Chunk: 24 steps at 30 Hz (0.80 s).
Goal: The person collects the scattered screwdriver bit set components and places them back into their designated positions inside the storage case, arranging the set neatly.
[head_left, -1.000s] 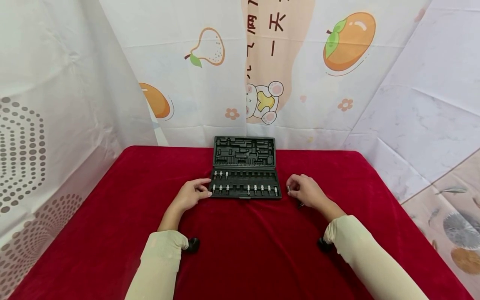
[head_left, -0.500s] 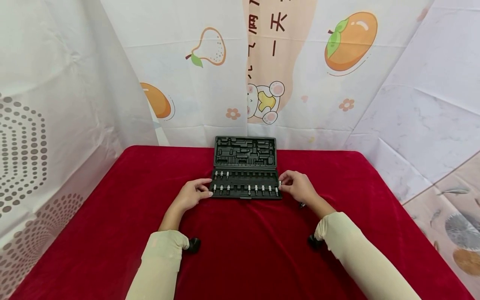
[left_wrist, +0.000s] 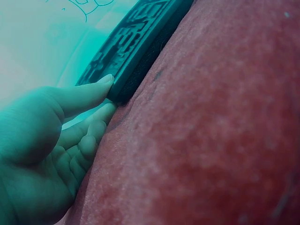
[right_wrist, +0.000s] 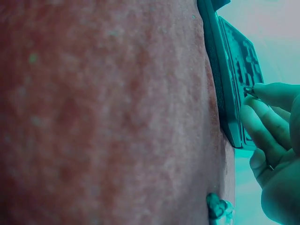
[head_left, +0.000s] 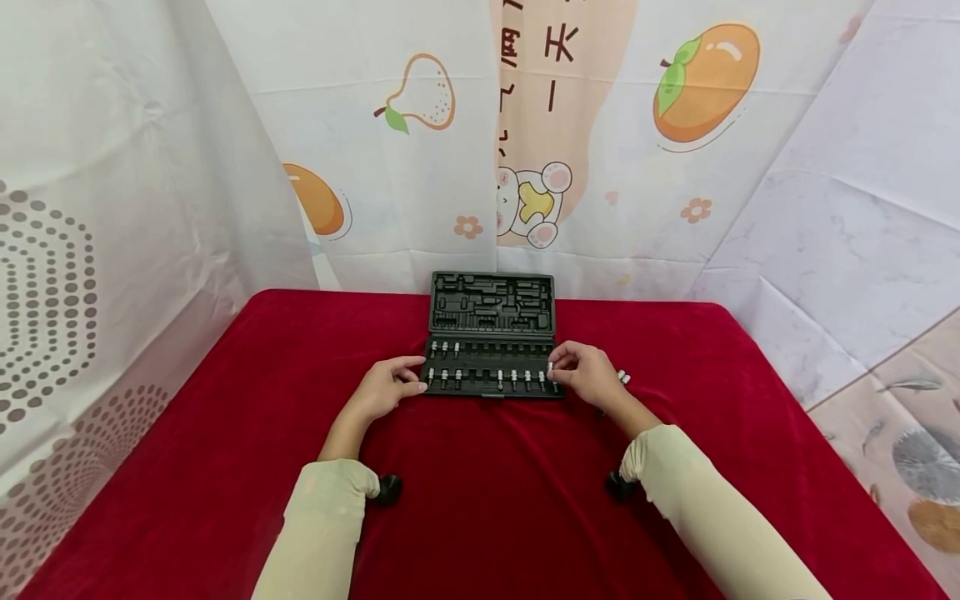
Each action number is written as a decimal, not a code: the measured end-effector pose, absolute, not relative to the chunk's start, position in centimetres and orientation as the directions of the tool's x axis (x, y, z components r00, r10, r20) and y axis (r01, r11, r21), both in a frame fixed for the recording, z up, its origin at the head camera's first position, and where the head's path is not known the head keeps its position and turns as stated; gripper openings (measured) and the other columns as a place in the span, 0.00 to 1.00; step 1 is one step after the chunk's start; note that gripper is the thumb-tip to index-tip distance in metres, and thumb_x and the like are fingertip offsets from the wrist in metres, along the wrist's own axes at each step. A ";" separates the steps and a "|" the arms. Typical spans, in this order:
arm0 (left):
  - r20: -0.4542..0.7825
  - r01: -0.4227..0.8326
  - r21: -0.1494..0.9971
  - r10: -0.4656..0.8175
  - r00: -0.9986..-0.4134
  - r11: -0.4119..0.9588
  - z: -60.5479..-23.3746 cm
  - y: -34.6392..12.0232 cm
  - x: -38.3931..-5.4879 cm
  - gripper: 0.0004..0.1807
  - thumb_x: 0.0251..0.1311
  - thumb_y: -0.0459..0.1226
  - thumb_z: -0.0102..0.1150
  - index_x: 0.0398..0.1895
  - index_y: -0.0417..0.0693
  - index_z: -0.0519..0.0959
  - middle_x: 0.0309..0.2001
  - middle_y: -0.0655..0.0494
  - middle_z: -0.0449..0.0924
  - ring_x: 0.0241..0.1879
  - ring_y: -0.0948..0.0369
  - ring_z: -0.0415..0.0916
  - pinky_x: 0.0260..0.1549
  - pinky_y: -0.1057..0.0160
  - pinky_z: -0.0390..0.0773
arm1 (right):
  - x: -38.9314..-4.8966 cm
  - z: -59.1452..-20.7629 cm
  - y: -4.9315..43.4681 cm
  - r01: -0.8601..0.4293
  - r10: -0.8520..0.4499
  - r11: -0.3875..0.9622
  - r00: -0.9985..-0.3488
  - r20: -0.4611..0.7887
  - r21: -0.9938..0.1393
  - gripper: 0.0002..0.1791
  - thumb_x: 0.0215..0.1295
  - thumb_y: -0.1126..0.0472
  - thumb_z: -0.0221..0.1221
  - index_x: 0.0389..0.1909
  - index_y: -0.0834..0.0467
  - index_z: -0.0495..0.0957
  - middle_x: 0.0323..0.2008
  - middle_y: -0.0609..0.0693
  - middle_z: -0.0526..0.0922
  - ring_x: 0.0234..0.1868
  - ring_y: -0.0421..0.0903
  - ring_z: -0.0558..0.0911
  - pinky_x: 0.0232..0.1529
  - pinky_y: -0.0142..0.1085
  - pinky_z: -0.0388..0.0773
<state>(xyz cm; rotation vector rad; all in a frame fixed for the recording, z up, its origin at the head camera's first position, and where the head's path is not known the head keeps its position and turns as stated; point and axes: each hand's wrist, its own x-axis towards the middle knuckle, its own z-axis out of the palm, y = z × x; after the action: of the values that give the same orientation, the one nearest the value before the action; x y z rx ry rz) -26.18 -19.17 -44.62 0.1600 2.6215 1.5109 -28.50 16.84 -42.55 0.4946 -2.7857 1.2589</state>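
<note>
From my end: left hand [head_left: 384, 388], thumb and forefinger apart, touches the case [head_left: 480, 362] at its left edge, likely steadying it. Lid [head_left: 492, 302] up on far side, so slots stay reachable. Right hand [head_left: 594, 377] pinches 1 bit [head_left: 551, 366] at the case's right end, fingers narrow, probably for control. Loose bits [head_left: 624, 377] just right, I'd guess kept handy.

Chinese characters on the cloth [head_left: 468, 162] that hangs beyond both hands.
Well past the right hand [head_left: 588, 375] and a little to its left, the dark character 天 [head_left: 560, 42] stands above 一 [head_left: 552, 96], both turned on their side, on a peach band; read upward, they give 一天. Farther left, more toward the left hand [head_left: 381, 387], a second column of characters [head_left: 510, 46] is cut by a seam and cannot be read surely.
</note>
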 end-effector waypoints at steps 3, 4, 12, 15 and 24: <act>-0.045 0.032 0.869 0.144 -0.988 0.494 -44.5 -19.1 -26.2 0.27 0.60 0.32 0.65 0.64 0.42 0.74 0.39 0.48 0.80 0.23 0.58 0.70 0.24 0.62 0.72 | -28.4 -42.6 16.7 -0.302 -0.274 0.616 -0.948 0.162 -0.728 0.08 0.57 0.66 0.68 0.37 0.59 0.81 0.30 0.48 0.83 0.34 0.47 0.82 0.33 0.39 0.76; -0.044 0.034 0.868 0.147 -0.988 0.495 -44.5 -19.1 -26.2 0.27 0.60 0.32 0.65 0.64 0.42 0.74 0.39 0.48 0.80 0.23 0.58 0.70 0.24 0.62 0.72 | -28.3 -42.6 16.7 -0.302 -0.276 0.619 -0.948 0.159 -0.725 0.08 0.57 0.66 0.68 0.37 0.59 0.81 0.30 0.48 0.83 0.33 0.46 0.82 0.33 0.39 0.76; -0.048 0.028 0.868 0.140 -0.989 0.496 -44.4 -19.1 -26.0 0.27 0.60 0.32 0.64 0.64 0.42 0.73 0.40 0.48 0.80 0.23 0.58 0.70 0.24 0.62 0.72 | -28.4 -43.0 16.6 -0.318 -0.284 0.638 -0.944 0.170 -0.701 0.08 0.58 0.65 0.68 0.37 0.58 0.80 0.31 0.47 0.83 0.34 0.45 0.82 0.34 0.39 0.77; -0.051 0.024 0.867 0.137 -0.989 0.497 -44.4 -19.1 -26.0 0.27 0.61 0.32 0.64 0.64 0.42 0.73 0.40 0.48 0.80 0.23 0.58 0.70 0.24 0.62 0.72 | -28.5 -42.9 16.5 -0.318 -0.280 0.649 -0.945 0.172 -0.691 0.08 0.58 0.65 0.68 0.37 0.57 0.80 0.31 0.46 0.83 0.34 0.45 0.82 0.34 0.40 0.77; -0.054 0.022 0.868 0.137 -0.989 0.497 -44.3 -19.0 -26.0 0.27 0.60 0.32 0.65 0.64 0.42 0.73 0.40 0.48 0.80 0.23 0.58 0.70 0.24 0.62 0.72 | -28.6 -42.8 16.0 -0.331 -0.281 0.640 -0.941 0.189 -0.693 0.09 0.58 0.64 0.69 0.38 0.58 0.81 0.31 0.46 0.84 0.35 0.46 0.82 0.36 0.40 0.76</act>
<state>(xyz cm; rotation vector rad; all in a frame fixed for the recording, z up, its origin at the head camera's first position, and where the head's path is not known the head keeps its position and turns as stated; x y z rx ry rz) -26.03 -19.03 -44.33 0.1396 2.6160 1.5139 -28.60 15.99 -42.81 0.5210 -2.7871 1.1976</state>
